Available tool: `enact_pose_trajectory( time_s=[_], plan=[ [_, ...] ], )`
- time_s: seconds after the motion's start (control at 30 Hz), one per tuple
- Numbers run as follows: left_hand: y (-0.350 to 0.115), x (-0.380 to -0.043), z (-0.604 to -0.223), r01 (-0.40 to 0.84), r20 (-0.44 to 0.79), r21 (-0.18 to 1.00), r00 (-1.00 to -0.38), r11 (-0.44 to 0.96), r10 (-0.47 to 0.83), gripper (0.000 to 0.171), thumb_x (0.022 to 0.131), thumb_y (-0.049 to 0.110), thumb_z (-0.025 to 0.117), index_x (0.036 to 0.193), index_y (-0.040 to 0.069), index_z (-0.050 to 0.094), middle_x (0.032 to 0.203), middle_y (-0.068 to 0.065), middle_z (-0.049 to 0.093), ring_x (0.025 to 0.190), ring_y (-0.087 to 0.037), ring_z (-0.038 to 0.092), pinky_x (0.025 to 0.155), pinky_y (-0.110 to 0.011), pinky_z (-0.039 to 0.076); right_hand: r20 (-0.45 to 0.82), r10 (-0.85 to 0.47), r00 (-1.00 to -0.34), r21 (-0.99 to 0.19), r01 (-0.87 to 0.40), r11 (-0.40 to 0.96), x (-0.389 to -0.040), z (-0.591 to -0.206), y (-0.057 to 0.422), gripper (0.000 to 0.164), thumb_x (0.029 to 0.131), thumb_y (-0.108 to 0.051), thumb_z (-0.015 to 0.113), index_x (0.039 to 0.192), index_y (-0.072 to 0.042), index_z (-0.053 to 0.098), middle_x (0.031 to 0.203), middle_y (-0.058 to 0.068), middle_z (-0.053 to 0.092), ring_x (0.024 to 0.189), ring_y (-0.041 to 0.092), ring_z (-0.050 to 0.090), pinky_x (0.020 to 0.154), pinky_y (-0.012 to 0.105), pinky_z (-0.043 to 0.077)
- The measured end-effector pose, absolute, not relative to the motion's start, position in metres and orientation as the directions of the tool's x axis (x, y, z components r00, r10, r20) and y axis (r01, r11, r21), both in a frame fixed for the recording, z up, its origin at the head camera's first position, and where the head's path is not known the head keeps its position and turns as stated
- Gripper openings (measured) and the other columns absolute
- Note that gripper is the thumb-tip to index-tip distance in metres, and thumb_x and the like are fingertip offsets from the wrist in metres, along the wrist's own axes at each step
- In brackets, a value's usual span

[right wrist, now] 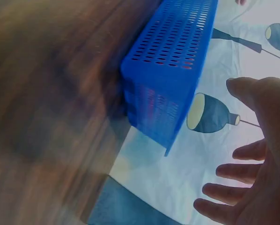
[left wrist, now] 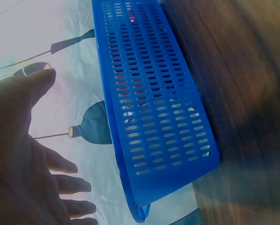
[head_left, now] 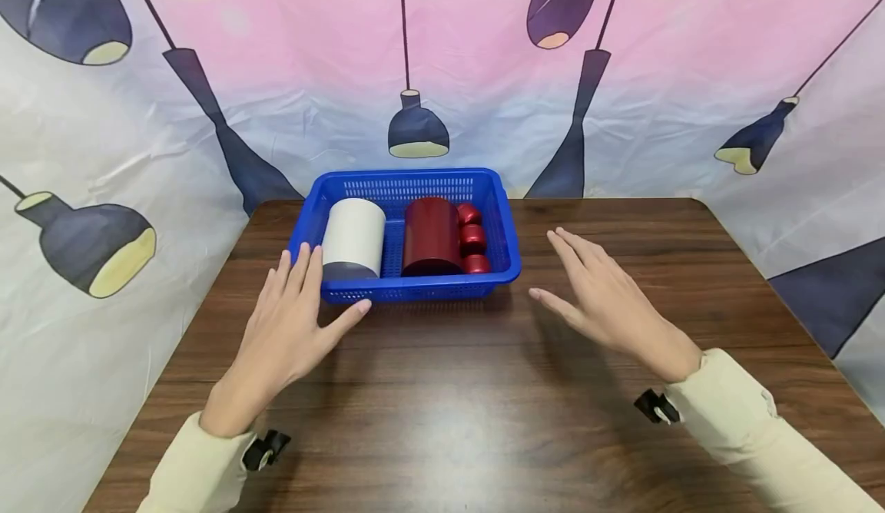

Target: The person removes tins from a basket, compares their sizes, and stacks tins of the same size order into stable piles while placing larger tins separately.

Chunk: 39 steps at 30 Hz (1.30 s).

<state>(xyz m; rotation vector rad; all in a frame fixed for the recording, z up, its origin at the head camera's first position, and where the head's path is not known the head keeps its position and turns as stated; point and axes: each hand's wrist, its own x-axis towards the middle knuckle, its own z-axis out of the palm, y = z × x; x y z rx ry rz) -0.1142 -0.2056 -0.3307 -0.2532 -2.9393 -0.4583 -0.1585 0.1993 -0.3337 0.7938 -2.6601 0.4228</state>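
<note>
A printed cloth backdrop [head_left: 290,114] fills the far side and both flanks of the scene, pink above fading to pale blue and white, with dark hanging lamps [head_left: 418,125] drawn across it. Against it stands a dark brown wood-grain counter [head_left: 387,390] with rounded far corners and a pale patch of glare near its middle. A blue slotted basket [head_left: 415,289] sits upright at the counter's far edge, left of centre. Two cream sleeves [head_left: 747,421] reach in from the near side. The left hand [head_left: 286,329] is at the basket's near left corner, its grip spread and holding nothing; contact with the rim is unclear. The right hand [head_left: 615,298] hovers apart from the basket's right end, its grip also wide and unfilled. Inside the basket lie a dark red cylinder [head_left: 432,236], a white cylinder [head_left: 355,229] to its left, and three small shiny red pieces [head_left: 473,238] in a row along its right.
</note>
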Motion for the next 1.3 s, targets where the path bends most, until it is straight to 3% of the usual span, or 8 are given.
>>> enact_pose_trajectory(
  time_s=[0.2,0.4,0.6,0.87,1.13,1.3],
  plan=[
    [-0.211,-0.143,-0.325,0.196,0.148,0.301,-0.976,0.933,0.158,0.111,0.092,0.076,0.047,0.159,-0.006,0.013,0.165,-0.029,0.009,0.153,-0.044,-0.003,0.123,-0.059,0.0,0.351,-0.478,-0.805,-0.251,-0.573,0.781,-0.179,-0.318,0.184,0.076,0.097,-0.04,0.069,0.152,0.001,0.039,0.15,0.023,0.045,0.13,0.043,0.048,0.104,0.061,0.044],
    [-0.217,-0.165,-0.327,0.186,0.123,0.303,-0.98,0.935,0.155,0.115,0.09,0.078,0.048,0.159,-0.007,0.012,0.164,-0.031,0.013,0.153,-0.046,-0.002,0.123,-0.058,0.0,0.285,-0.494,-0.821,-0.281,-0.564,0.776,-0.199,-0.31,0.165,0.073,0.097,-0.042,0.068,0.151,-0.001,0.041,0.147,0.02,0.049,0.13,0.039,0.05,0.108,0.056,0.042],
    [-0.224,-0.177,-0.334,0.167,0.115,0.302,-0.984,0.939,0.138,0.118,0.088,0.079,0.049,0.158,-0.008,0.012,0.163,-0.032,0.013,0.152,-0.048,0.0,0.122,-0.061,0.002,0.226,-0.525,-0.821,-0.29,-0.571,0.768,-0.219,-0.305,0.145,0.071,0.098,-0.04,0.067,0.149,0.003,0.044,0.141,0.023,0.053,0.124,0.038,0.054,0.105,0.054,0.045],
    [-0.231,-0.185,-0.344,0.18,0.097,0.286,-0.983,0.941,0.159,0.122,0.087,0.081,0.049,0.157,-0.012,0.011,0.163,-0.033,0.012,0.153,-0.046,0.001,0.124,-0.056,0.001,0.144,-0.513,-0.846,-0.321,-0.53,0.785,-0.253,-0.303,0.119,0.067,0.098,-0.035,0.068,0.147,0.006,0.046,0.146,0.025,0.05,0.134,0.038,0.049,0.111,0.054,0.042],
    [-0.24,-0.186,-0.352,0.159,0.072,0.284,-0.987,0.945,0.145,0.126,0.084,0.082,0.051,0.157,-0.012,0.01,0.164,-0.032,0.007,0.153,-0.046,0.003,0.124,-0.056,0.002,0.078,-0.505,-0.86,-0.319,-0.501,0.804,-0.276,-0.31,0.103,0.06,0.099,-0.031,0.067,0.142,0.007,0.049,0.125,0.023,0.06,0.113,0.034,0.055,0.094,0.049,0.052],
    [-0.242,-0.186,-0.354,0.148,0.056,0.281,-0.989,0.948,0.138,0.128,0.083,0.083,0.052,0.157,-0.011,0.006,0.165,-0.031,0.002,0.153,-0.046,0.002,0.123,-0.057,0.003,0.03,-0.516,-0.856,-0.283,-0.503,0.817,-0.289,-0.312,0.094,0.056,0.098,-0.03,0.068,0.137,0.008,0.053,0.117,0.021,0.061,0.108,0.033,0.055,0.089,0.047,0.05]
  ],
)
